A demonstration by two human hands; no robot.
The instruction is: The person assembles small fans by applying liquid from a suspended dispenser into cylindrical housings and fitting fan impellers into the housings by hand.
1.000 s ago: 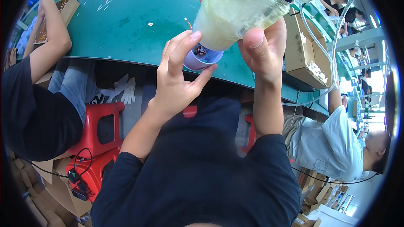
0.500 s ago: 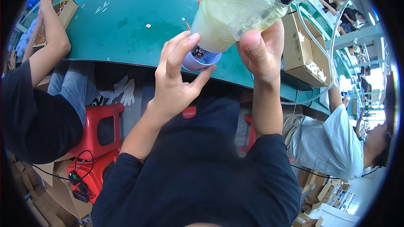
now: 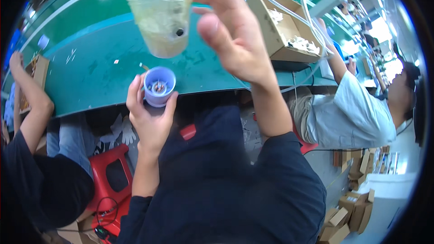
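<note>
My left hand (image 3: 148, 124) grips a small lavender cup-shaped housing (image 3: 156, 100) between thumb and fingers, close to the bench's near edge. Its mouth faces up, showing small metallic and dark parts inside. A short thin wire with a small end (image 3: 143, 66) sticks out behind its rim. Above and beyond the housing is a bulky cylinder wrapped in cloudy yellowish plastic (image 3: 163, 36); what is inside cannot be made out. My right hand (image 3: 235, 40) is raised to the right of that cylinder, fingers spread and holding nothing.
The green bench (image 3: 95, 81) holds a small pale piece (image 3: 116, 62) and thin white strips (image 3: 71, 57). A cardboard box of white parts (image 3: 289, 54) stands to the right, with clear hoses in front. People sit on both sides; a red stool (image 3: 106, 162) is at lower left.
My right hand has let go of the plastic-wrapped cylinder and opened. The cylinder now appears farther left, apart from the housing. The housing's mouth is now uncovered, still in my left hand.
</note>
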